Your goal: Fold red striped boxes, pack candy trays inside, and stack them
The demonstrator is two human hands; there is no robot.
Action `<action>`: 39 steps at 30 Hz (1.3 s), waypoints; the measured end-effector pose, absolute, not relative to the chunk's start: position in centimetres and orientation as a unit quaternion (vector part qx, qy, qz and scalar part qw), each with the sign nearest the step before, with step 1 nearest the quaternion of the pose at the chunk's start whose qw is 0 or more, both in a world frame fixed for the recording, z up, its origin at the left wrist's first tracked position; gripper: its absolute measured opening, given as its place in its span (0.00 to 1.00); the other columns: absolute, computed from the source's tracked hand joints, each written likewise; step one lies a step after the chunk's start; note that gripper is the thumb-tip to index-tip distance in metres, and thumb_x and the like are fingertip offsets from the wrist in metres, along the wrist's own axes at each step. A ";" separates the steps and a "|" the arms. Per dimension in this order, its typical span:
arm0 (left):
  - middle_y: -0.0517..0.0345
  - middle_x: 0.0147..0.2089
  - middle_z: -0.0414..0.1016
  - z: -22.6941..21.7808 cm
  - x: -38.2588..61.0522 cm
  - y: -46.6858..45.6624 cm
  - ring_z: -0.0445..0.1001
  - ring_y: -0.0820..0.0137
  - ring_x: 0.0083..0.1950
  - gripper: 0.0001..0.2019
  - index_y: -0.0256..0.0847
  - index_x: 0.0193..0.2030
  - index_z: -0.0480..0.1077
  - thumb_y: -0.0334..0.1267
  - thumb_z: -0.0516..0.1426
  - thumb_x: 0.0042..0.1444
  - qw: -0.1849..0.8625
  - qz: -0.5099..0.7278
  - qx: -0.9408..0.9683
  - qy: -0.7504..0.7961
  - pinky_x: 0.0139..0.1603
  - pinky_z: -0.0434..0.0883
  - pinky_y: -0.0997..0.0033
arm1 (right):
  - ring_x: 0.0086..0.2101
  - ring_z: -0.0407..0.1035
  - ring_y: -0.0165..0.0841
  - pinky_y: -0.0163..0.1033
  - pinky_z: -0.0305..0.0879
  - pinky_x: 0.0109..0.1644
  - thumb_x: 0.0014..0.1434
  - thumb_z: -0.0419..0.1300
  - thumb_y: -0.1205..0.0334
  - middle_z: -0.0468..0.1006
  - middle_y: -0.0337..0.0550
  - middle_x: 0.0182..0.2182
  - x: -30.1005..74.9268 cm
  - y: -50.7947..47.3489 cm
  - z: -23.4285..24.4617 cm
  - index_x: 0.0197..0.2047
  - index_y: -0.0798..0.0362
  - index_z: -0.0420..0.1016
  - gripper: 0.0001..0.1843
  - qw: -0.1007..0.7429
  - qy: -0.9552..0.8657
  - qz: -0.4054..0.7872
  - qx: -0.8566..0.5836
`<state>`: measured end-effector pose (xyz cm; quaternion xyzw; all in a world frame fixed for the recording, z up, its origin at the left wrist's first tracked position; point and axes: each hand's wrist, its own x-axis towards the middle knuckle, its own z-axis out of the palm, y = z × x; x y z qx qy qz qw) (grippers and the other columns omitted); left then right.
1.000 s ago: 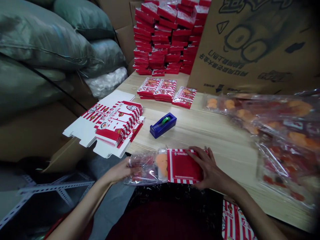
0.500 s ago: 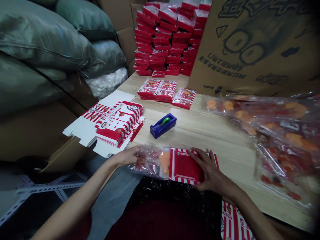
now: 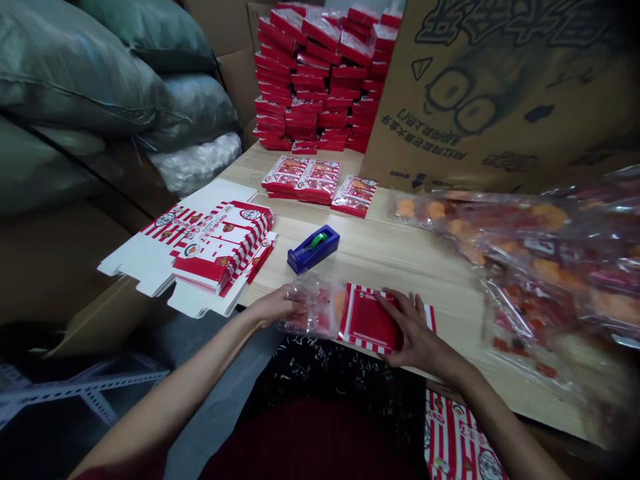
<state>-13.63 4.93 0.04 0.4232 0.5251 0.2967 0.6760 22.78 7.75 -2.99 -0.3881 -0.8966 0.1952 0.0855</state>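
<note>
My left hand point(image 3: 281, 305) grips the outer end of a clear plastic bag point(image 3: 316, 308) with orange and reddish pieces in it. The bag's other end lies inside the open left side of a red and white striped box point(image 3: 371, 320), which hides that part. Across the right half of the box lies my right hand point(image 3: 407, 327), thumb on the near edge and fingers over the top, holding it at the table's front edge. A blue tape dispenser point(image 3: 313, 249) with a green roll stands just beyond the bag.
Flat printed box blanks point(image 3: 220, 250) lie stacked at the left. Behind the dispenser are finished-looking boxes point(image 3: 317, 180), with a tall pile of red boxes point(image 3: 320, 80) farther back. A large carton point(image 3: 500, 100) and filled clear bags point(image 3: 540, 247) occupy the right side.
The bag has gone deeper into the box, so less of its orange part shows. My left hand has moved right, closer to the box. The whole view has shifted slightly.
</note>
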 end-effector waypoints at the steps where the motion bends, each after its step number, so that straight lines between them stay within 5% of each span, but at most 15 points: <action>1: 0.50 0.35 0.81 0.2 -14.1 5.0 0.75 0.64 0.34 0.13 0.36 0.39 0.81 0.37 0.68 0.45 0.677 0.273 0.442 0.521 0.36 0.71 0.67 | 0.72 0.44 0.64 0.74 0.23 0.72 0.43 0.71 0.53 0.50 0.59 0.71 22.9 7.8 -3.0 0.78 0.44 0.37 0.67 0.083 -0.897 0.202 -0.385; 9: 0.53 0.32 0.78 0.7 -14.9 7.3 0.70 0.66 0.30 0.14 0.37 0.40 0.81 0.40 0.67 0.47 0.675 0.181 0.530 0.480 0.34 0.68 0.67 | 0.73 0.42 0.62 0.71 0.19 0.73 0.43 0.72 0.53 0.48 0.58 0.73 22.9 7.2 -2.7 0.78 0.44 0.38 0.67 0.081 -0.893 0.223 -0.382; 15: 0.57 0.29 0.75 -0.8 -10.6 7.8 0.69 0.70 0.28 0.16 0.34 0.41 0.77 0.40 0.69 0.46 0.696 0.246 0.469 0.485 0.32 0.67 0.69 | 0.72 0.43 0.62 0.70 0.20 0.73 0.44 0.73 0.52 0.49 0.60 0.72 22.8 7.1 -2.2 0.78 0.45 0.39 0.67 0.071 -0.889 0.213 -0.400; 21: 0.51 0.47 0.80 0.6 -13.1 6.1 0.78 0.66 0.43 0.23 0.40 0.51 0.72 0.46 0.70 0.51 0.660 0.334 0.391 0.548 0.44 0.71 0.68 | 0.73 0.42 0.61 0.71 0.21 0.73 0.45 0.71 0.56 0.49 0.60 0.71 23.0 7.2 -2.7 0.78 0.46 0.41 0.64 0.088 -0.882 0.198 -0.418; 31: 0.58 0.28 0.78 -0.9 -11.7 6.6 0.71 0.71 0.28 0.15 0.38 0.32 0.75 0.49 0.66 0.51 0.601 0.380 0.425 0.560 0.32 0.64 0.73 | 0.72 0.46 0.61 0.72 0.21 0.73 0.45 0.71 0.56 0.51 0.58 0.71 21.5 6.5 -3.1 0.77 0.42 0.46 0.61 0.127 -0.878 0.201 -0.415; 39: 0.56 0.31 0.80 -1.3 -8.7 6.8 0.73 0.69 0.31 0.10 0.38 0.32 0.77 0.43 0.63 0.55 0.598 0.349 0.467 0.550 0.33 0.66 0.73 | 0.70 0.48 0.64 0.75 0.25 0.71 0.44 0.73 0.54 0.53 0.61 0.69 20.1 6.1 -2.9 0.76 0.44 0.48 0.61 0.144 -0.874 0.192 -0.422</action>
